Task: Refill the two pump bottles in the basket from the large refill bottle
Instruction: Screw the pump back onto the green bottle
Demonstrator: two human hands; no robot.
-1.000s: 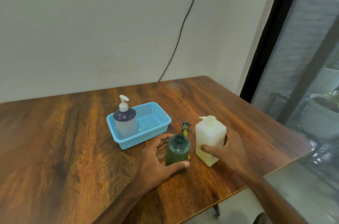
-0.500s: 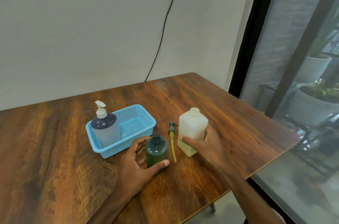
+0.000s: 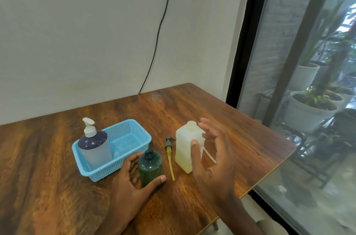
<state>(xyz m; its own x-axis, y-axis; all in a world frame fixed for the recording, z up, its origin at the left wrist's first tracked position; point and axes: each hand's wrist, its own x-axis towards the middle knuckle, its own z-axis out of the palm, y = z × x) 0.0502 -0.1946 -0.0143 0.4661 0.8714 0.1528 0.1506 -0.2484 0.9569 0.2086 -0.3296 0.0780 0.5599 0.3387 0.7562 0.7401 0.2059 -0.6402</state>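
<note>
One green bottle [image 3: 150, 167] stands uncapped, upright.

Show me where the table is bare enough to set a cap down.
Bare wood: left of the basket, behind the basket toward the wall, and past the right hand toward the table corner. Crowded: between basket and refill bottle sit the green bottle, the left hand gripping it, and a loose pump.

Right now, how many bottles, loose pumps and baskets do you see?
Bottles: 3 (green bottle, refill bottle, clear pump bottle)
Loose pumps: 2 (green pump; white pump, partly hidden)
Baskets: 1 (blue basket)
Total: 6
</note>
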